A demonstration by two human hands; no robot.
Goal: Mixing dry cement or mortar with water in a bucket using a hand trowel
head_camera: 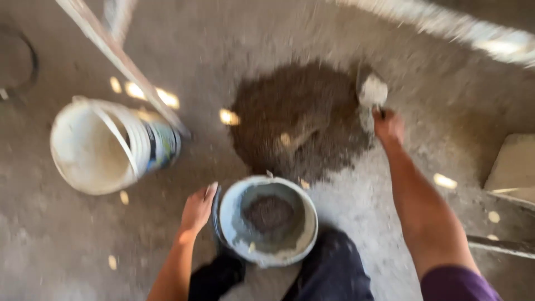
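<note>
A grey bucket point(234, 223) stands on the ground between my knees, with some dark wet mortar at its bottom. My left hand point(198, 209) rests against its left side, fingers close together on the rim. My right hand point(388, 125) is stretched forward and shut on the handle of a trowel point(371, 90), whose pale blade lies at the right edge of a dark damp mortar pile point(298, 120) on the floor. The picture is blurred by motion.
A white plastic bucket point(95, 147) with a wire handle lies tipped on its side at the left. A long wooden pole point(120, 58) slants above it. A pale block point(512, 167) sits at the right edge. Sun spots dot the concrete floor.
</note>
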